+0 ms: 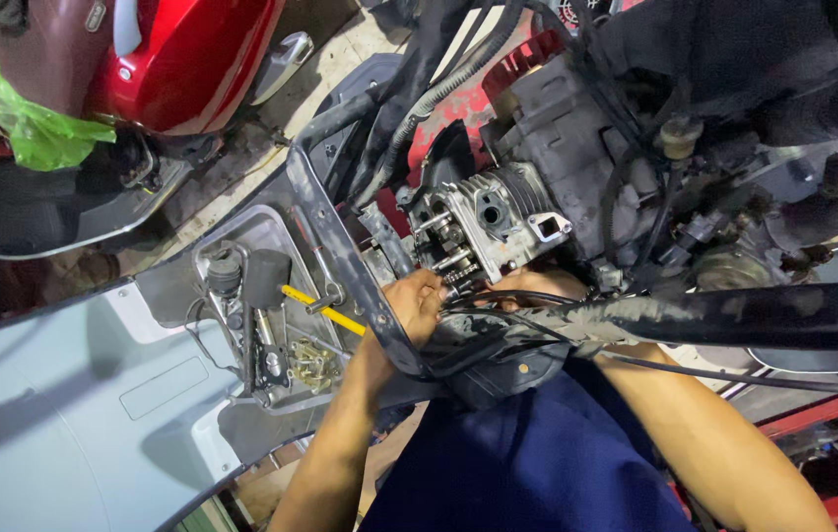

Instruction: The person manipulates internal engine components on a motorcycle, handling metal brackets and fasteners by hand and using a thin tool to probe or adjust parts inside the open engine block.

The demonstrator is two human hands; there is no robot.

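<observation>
A scooter engine's grey cylinder head (483,222) sits open in the middle of the frame, with its timing chain and sprocket (450,258) showing. My left hand (417,303) reaches up under the head, fingers curled at the chain area, partly behind a grey frame tube (340,236). My right hand (537,286) is just below the head, mostly hidden by black cables and a hose (724,315). Whether either hand grips something is hidden.
A metal tray (271,232) on the footboard holds a yellow-handled tool (325,310), a rubber mallet (266,276), sockets and a sprocket (312,363). A red scooter (192,59) and a green plastic bag (25,113) are at upper left. A grey body panel (54,414) lies lower left.
</observation>
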